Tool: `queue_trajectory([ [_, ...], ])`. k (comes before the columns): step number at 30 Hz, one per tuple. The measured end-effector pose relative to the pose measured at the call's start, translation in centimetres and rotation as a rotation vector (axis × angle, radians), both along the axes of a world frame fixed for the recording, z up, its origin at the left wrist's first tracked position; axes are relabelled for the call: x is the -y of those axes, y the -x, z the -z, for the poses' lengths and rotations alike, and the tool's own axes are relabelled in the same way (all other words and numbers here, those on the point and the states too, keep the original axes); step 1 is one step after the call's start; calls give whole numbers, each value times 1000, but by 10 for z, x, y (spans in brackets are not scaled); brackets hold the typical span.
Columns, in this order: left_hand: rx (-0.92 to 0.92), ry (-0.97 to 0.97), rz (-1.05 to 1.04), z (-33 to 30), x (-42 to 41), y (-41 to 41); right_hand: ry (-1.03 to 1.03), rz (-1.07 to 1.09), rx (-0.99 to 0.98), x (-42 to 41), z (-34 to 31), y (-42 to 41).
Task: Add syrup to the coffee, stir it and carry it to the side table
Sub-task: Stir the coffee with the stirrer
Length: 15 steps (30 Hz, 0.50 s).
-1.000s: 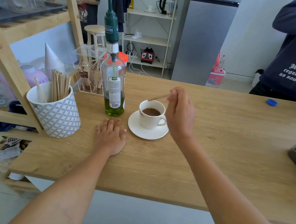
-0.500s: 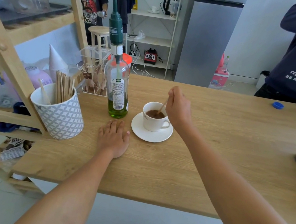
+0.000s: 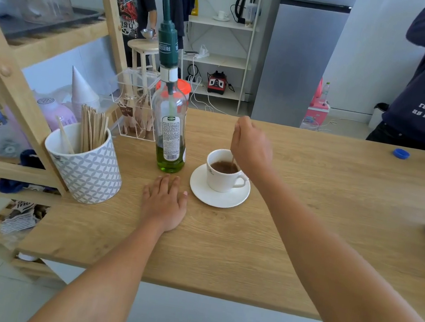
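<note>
A long wooden counter (image 3: 310, 204) is seen bearing every container. The tallest is the syrup bottle (image 3: 170, 132), fitted with a dark green pump and holding only a shallow layer of green syrup at its base. To its left a patterned white pot (image 3: 88, 166) is filled with upright wooden stir sticks. Just right of the bottle, a white saucer (image 3: 216, 197) is set under a white cup (image 3: 222, 173), which is partly filled with dark coffee. The right hand (image 3: 252, 147) is held above the cup, its fingers pinched together on a thin stir stick (image 3: 232, 160) whose lower end is dipped in the coffee. The left hand (image 3: 164, 202) is laid flat on the counter, fingers extended and close together, gripping nothing, near the bottle's base.
</note>
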<state>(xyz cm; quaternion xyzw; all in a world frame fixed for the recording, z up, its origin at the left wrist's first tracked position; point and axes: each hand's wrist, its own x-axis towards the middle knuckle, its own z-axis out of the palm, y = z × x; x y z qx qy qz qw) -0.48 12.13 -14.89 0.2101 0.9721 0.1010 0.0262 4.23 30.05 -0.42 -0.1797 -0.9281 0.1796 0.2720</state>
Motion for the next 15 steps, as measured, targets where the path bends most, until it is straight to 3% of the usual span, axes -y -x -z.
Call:
queue_trajectory([
  [2,-7,1,0,0,0,0,-28,1,21,0,-3,3],
  [7,-3,1,-3,2,0,1,184,-87,1,4,-4,9],
  [12,-1,1,-5,3,0,2,-21,6,68,3,-7,10],
  [15,1,3,-5,3,-1,2,62,-37,78,4,-11,13],
])
